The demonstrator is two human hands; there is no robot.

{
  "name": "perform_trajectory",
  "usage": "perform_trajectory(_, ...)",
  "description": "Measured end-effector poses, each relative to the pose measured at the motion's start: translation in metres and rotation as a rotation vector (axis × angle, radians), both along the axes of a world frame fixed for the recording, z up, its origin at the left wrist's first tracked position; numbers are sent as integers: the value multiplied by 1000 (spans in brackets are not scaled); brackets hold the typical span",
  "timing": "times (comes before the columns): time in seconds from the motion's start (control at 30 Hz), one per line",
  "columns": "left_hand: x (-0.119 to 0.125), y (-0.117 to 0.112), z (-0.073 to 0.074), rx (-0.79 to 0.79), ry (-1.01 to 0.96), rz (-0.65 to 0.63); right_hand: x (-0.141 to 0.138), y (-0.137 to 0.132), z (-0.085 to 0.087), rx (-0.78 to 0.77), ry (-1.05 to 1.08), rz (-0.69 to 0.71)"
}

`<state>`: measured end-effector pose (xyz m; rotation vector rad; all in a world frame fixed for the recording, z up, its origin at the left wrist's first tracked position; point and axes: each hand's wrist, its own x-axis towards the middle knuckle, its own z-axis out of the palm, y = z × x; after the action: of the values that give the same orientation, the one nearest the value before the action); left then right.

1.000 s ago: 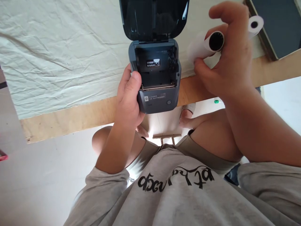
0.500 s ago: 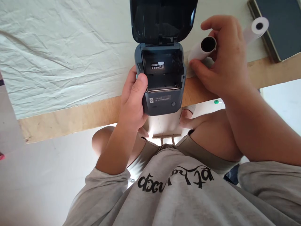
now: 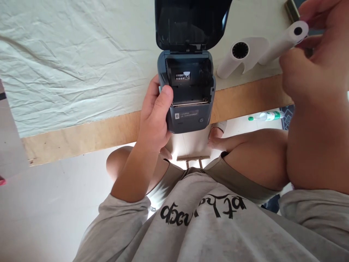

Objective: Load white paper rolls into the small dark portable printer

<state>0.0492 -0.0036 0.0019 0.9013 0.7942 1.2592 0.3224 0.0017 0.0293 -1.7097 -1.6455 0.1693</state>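
Observation:
My left hand [image 3: 155,112] grips a dark blue label printer [image 3: 191,118] by its left side, the thumb lying over the edge. The printer's black lid [image 3: 191,23] is raised, and no roll sits in its compartment. A white paper roll [image 3: 229,65] with a dark hollow core stands tilted on the cloth, its loose end curling to the right. Further right leans a narrower white roll [image 3: 283,43]. At that narrower roll is my right hand [image 3: 319,54], fingers apart and curved about its upper end; whether they touch it is unclear.
A pale wrinkled cloth [image 3: 81,58] covers the table, leaving a wooden front edge [image 3: 81,133] bare. Behind my right hand, a dark box-like object [image 3: 291,10] is mostly hidden. A plastic bottle with a green cap [image 3: 268,116] is visible below the table edge.
My right hand has left the wider roll and moved right to the narrower one. The wider roll stays on the cloth, its loose end now visible. My left hand still holds the printer.

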Motion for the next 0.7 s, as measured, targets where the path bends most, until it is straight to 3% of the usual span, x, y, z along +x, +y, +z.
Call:
perform_trajectory(0.13, 1, 0, 4, -4, 24, -29, -3, 4, -4, -80, -140, -91)
perform_trajectory(0.33, -4, 1, 7, -1, 19, -79, -8, 8, 2, -244, -139, -148)
perform_trajectory(0.7, -7, 1, 8, -4, -73, -157, -12, 11, -4, -165, -212, -122)
